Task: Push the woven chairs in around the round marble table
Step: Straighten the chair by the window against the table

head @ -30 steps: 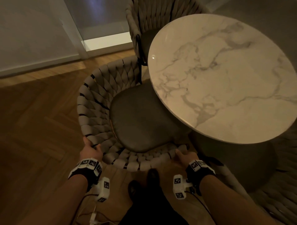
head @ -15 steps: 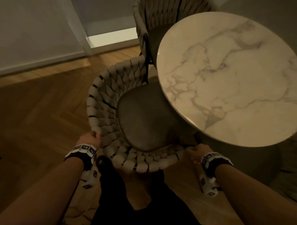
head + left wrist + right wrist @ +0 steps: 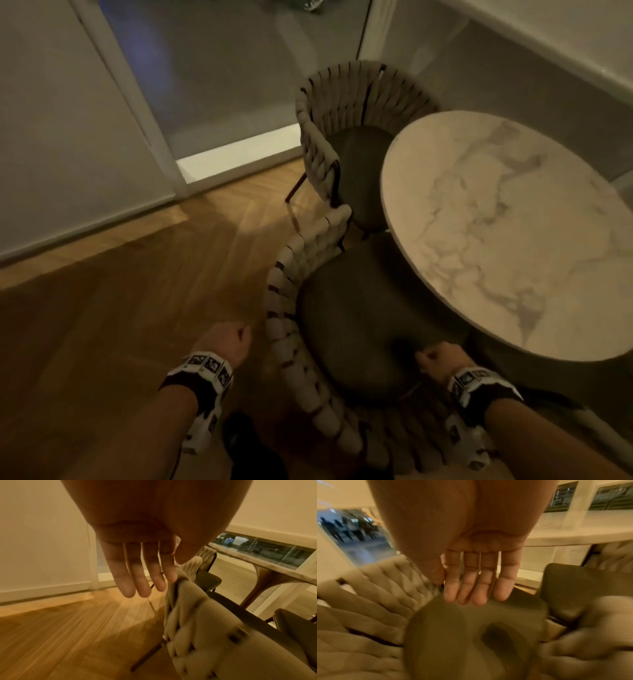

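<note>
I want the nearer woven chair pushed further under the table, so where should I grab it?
Probably the top rim of the near woven chair's curved backrest, from behind, left hand and right hand apart. The thick rim wraps the seat, whose front already sits under the marble table.

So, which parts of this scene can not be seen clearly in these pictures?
- Front of the near woven beige chair, head view: hidden under the round white marble table.
- The near chair's legs, head view: hidden beneath its own seat.
- Dark seat cushion, right wrist view: motion-blurred.
- Left hand, left wrist view: contact with the chair's weave is unclear.
</note>
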Demonstrator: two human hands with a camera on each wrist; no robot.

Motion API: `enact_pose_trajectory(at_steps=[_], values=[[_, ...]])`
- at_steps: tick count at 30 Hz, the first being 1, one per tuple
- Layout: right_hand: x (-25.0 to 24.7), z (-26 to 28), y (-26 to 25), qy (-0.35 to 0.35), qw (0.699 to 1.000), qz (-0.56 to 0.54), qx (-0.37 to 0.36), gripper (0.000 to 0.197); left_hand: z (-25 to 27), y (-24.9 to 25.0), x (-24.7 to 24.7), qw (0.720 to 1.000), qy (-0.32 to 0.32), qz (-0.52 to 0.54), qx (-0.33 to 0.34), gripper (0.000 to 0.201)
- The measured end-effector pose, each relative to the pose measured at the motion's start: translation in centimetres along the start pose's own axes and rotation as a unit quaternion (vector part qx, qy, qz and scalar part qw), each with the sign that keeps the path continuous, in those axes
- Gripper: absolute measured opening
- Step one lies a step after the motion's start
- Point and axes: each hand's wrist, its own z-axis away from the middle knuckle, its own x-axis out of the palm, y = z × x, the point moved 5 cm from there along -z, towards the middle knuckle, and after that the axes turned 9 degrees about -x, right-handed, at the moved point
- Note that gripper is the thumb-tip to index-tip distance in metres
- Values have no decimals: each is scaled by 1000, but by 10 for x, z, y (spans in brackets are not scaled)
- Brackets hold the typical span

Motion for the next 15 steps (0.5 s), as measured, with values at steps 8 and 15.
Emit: enact_pose_trajectory(at_steps=[8,15], values=[[-23,-23,-190,65,988,-48,-135,18,-78,-13,-109,995,60,29,79,13],[-117,-84,-313,186,955,-116,-201,16,-163,22,-198,974,135,-67,169,60]])
